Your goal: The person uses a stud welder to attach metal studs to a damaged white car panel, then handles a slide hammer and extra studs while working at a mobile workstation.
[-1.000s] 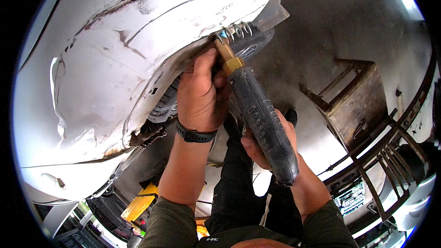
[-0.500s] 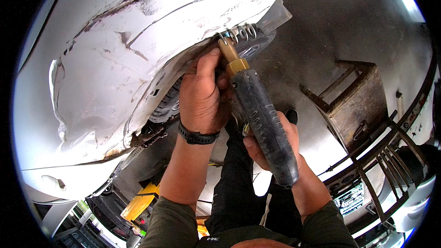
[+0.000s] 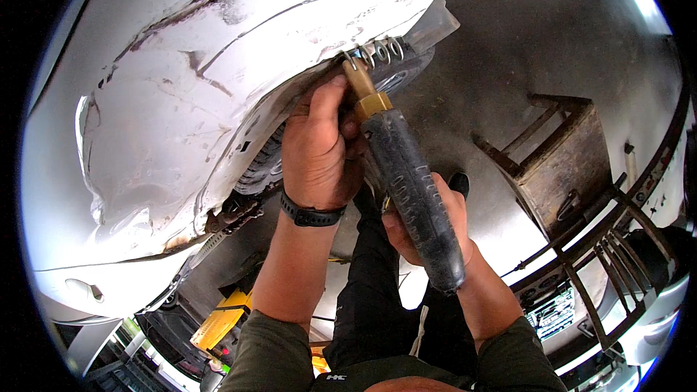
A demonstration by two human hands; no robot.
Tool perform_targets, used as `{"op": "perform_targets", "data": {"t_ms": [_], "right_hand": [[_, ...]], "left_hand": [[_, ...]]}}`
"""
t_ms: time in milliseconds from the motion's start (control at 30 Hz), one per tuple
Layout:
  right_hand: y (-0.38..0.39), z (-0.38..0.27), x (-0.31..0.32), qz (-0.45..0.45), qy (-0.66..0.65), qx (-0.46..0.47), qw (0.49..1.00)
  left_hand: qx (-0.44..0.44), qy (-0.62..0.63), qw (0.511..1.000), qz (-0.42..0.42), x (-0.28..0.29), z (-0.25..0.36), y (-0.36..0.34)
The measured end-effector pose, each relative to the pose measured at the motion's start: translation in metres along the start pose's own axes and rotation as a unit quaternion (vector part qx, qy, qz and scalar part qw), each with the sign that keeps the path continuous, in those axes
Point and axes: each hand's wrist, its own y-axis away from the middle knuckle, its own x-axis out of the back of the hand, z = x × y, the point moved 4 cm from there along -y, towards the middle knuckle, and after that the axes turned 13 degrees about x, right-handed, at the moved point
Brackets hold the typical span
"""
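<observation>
While I crouch beside the damaged white car fender [image 3: 218,94], my left hand [image 3: 319,149] is pressed against the edge of the wheel arch, with the fingers [image 3: 327,101] curled together and touching the brass tip [image 3: 367,91] of the tool. A black wristband [image 3: 312,214] sits on this wrist. My right hand [image 3: 425,225] is closed around the lower part of the dark, rough tool handle [image 3: 414,196], fingers wrapped tight on it; the handle runs tilted from my right hand up to the fender edge. Just beside the brass tip, a row of small metal rings [image 3: 377,51] stands on the edge of the panel. The panel itself shows scratches, dents and brown rust marks. Behind the arch I see part of the tyre [image 3: 261,167]. On the grey floor to my right stands a rusty metal stand [image 3: 559,160]. Low on the right lies a small white label with dark print [image 3: 552,312], rectangular. At the lower left a yellow object [image 3: 218,319] is visible.
</observation>
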Motion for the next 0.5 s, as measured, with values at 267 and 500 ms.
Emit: {"op": "perform_targets", "data": {"t_ms": [267, 500], "right_hand": [[-0.001, -0.004, 0.001, -0.046, 0.108, 0.03, 0.993], [0.017, 0.004, 0.003, -0.006, 0.022, 0.013, 1.0]], "left_hand": [[-0.026, 0.004, 0.996, 0.085, -0.011, 0.002, 0.001], [0.09, 0.106, 0.99, -0.016, 0.005, 0.0, 0.01]]}}
